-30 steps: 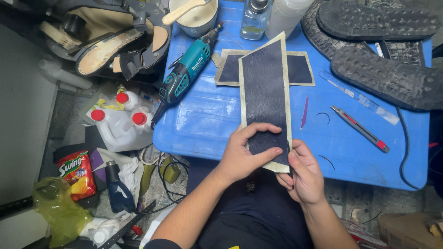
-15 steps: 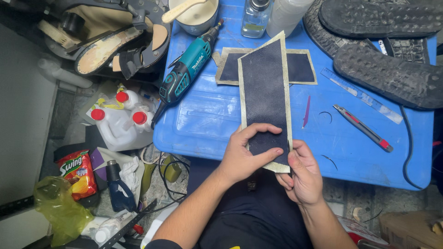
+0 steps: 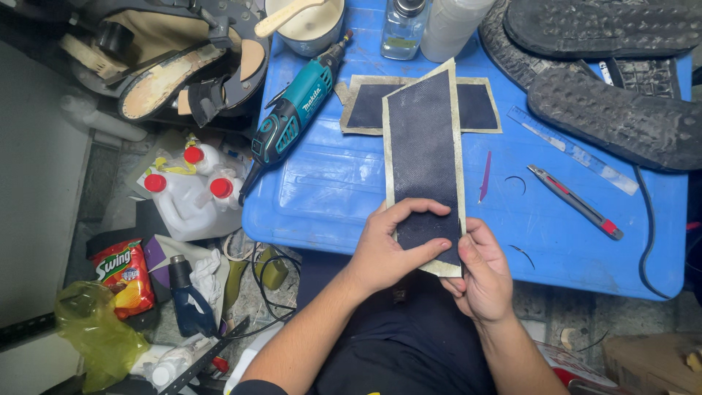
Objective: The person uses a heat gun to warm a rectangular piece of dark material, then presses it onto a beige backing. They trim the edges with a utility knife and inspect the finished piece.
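A teal rotary tool [image 3: 292, 121] lies at ten o'clock on the blue table [image 3: 329, 190]. The left hand [image 3: 391, 245] and right hand [image 3: 479, 278] both grip the dark sheet's [image 3: 424, 146] near end. A red-tipped knife [image 3: 575, 202] lies at two o'clock.

Teal rotary tool [image 3: 296, 117], utility knife [image 3: 576, 202], black soles [image 3: 610, 117] on blue table [image 3: 329, 190].

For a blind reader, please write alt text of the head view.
Both hands, left hand and right hand, hold a dark sheet with pale edges over a blue table. A teal rotary tool and black soles lie nearby.
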